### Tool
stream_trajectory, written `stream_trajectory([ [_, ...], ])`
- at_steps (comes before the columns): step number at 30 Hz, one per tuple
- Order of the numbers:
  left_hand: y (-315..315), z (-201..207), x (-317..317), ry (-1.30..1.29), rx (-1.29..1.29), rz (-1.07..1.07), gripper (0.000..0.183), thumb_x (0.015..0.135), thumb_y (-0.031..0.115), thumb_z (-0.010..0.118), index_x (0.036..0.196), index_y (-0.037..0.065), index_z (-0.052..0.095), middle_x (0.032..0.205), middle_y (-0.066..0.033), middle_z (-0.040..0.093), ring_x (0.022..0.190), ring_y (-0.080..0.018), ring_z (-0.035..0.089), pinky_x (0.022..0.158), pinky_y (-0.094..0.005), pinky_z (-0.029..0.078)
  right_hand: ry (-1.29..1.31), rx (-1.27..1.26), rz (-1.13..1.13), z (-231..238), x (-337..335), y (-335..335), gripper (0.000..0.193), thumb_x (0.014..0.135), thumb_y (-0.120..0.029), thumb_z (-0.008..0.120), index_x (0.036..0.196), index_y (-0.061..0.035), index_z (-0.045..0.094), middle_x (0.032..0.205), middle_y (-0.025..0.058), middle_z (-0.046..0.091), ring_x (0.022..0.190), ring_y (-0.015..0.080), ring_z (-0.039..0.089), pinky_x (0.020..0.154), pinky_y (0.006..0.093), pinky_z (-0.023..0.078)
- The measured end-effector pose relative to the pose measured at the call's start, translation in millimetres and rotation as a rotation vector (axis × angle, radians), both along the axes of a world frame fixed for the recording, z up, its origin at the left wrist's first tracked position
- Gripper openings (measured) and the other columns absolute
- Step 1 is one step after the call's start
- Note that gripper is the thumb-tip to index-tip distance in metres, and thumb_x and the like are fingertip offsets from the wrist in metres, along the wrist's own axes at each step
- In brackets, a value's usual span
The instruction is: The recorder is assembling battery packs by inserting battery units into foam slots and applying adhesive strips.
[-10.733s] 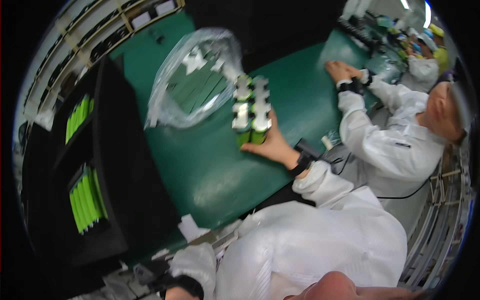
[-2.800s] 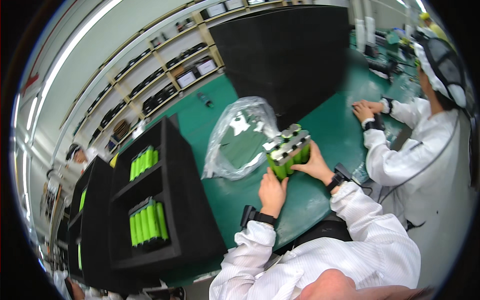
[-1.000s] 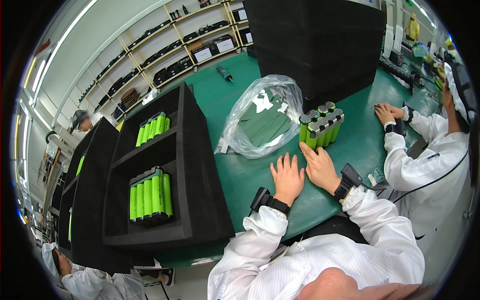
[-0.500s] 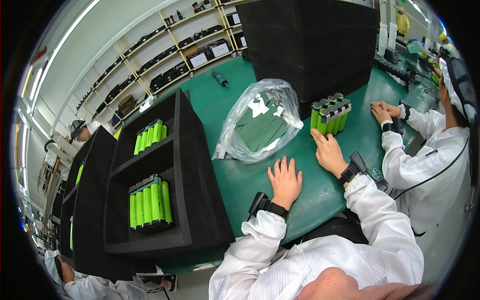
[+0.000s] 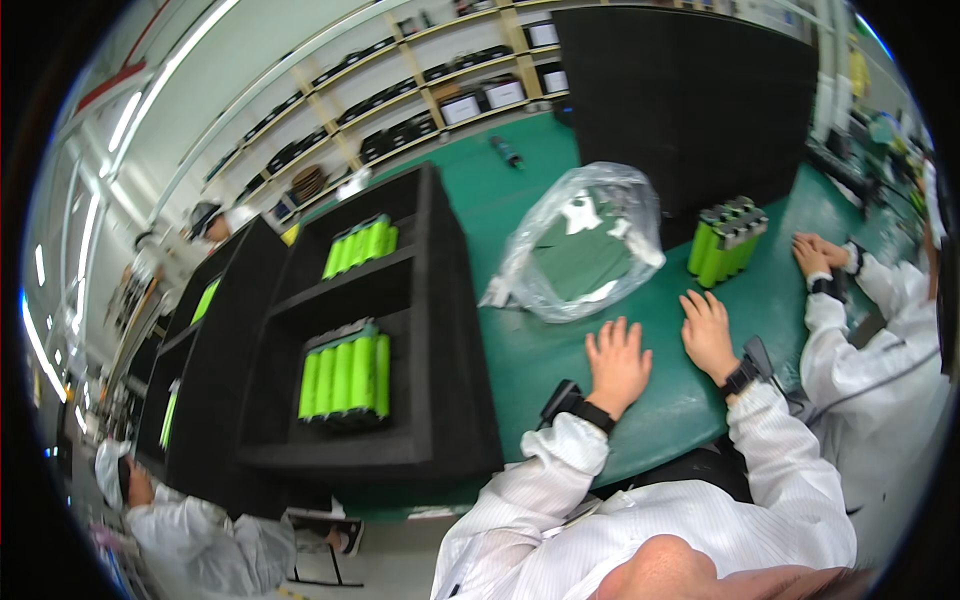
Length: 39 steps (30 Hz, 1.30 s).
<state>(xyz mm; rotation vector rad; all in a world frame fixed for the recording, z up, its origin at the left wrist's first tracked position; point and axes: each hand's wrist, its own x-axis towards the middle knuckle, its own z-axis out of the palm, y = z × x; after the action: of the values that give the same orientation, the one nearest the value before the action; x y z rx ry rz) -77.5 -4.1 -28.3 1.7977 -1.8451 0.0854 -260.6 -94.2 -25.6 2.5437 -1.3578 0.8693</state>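
Seemingly flat, splayed fingers [image 5: 612, 338] on table [image 5: 560, 350]

One battery pack [image 5: 726, 240], one plastic bag [image 5: 583, 250], two black racks [image 5: 400, 330].

Green tabletop [image 5: 560, 350] carrying a black foam rack [image 5: 400, 330] of green cells at the left, a crumpled clear plastic bag [image 5: 585, 240] mid-surface, a block of green cylindrical cells [image 5: 727, 240] standing upright beside it, and both hands [image 5: 617, 362] resting flat, palms down.
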Motion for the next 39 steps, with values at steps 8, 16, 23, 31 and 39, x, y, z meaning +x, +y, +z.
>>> stream_trajectory([
  [8, 3, -5, -2, 0.081, -0.011, 0.013, 0.054, 0.086, 0.027, 0.063, 0.134, 0.007, 0.050, 0.141, -0.0184, 0.044, 0.134, -0.0367, 0.036, 0.110, -0.0615, 0.023, -0.012, 0.137, 0.361, 7, 27, 47, 0.045, 0.083, -0.001, 0.056, 0.129, 0.0011, 0.053, 0.136, 0.0192, 0.048, 0.130, 0.0400, 0.041, 0.109, 0.0481, 0.034],
  [16, 3, -8, -3, 0.093, 0.025, -0.032, 0.055, 0.089, 0.026, 0.060, 0.137, 0.003, 0.046, 0.145, -0.0223, 0.039, 0.137, -0.0404, 0.031, 0.112, -0.0632, 0.019, -0.038, 0.180, 0.361, 1, 25, 41, 0.046, 0.084, -0.001, 0.055, 0.130, -0.0034, 0.054, 0.139, 0.0154, 0.047, 0.134, 0.0362, 0.039, 0.110, 0.0471, 0.031],
  [23, 32, -9, -22, 0.030, 0.163, -0.049, 0.066, 0.084, 0.030, 0.066, 0.137, -0.004, 0.044, 0.146, -0.0290, 0.035, 0.138, -0.0469, 0.029, 0.112, -0.0599, 0.024, -0.039, 0.187, 0.394, 0, 24, 35, 0.046, 0.083, 0.001, 0.053, 0.129, -0.0034, 0.055, 0.139, 0.0151, 0.049, 0.133, 0.0356, 0.040, 0.109, 0.0464, 0.032],
  [31, 155, 42, 39, 0.573, 0.345, -0.638, 0.040, 0.093, 0.022, 0.060, 0.124, -0.003, 0.055, 0.132, -0.0222, 0.052, 0.126, -0.0362, 0.047, 0.107, -0.0444, 0.037, 0.007, 0.175, 0.418, -5, 19, 34, 0.048, 0.085, 0.004, 0.050, 0.133, -0.0016, 0.051, 0.143, 0.0171, 0.045, 0.134, 0.0373, 0.039, 0.111, 0.0470, 0.031],
  [39, 272, 117, 107, 0.828, -0.081, -0.248, 0.019, 0.094, 0.006, 0.058, 0.109, -0.001, 0.068, 0.108, -0.0134, 0.068, 0.100, -0.0256, 0.065, 0.086, -0.0346, 0.050, 0.201, 0.404, 0.520, 61, 45, 65, 0.042, 0.082, -0.010, 0.066, 0.122, -0.0009, 0.058, 0.134, 0.0192, 0.052, 0.124, 0.0394, 0.047, 0.104, 0.0441, 0.041],
])
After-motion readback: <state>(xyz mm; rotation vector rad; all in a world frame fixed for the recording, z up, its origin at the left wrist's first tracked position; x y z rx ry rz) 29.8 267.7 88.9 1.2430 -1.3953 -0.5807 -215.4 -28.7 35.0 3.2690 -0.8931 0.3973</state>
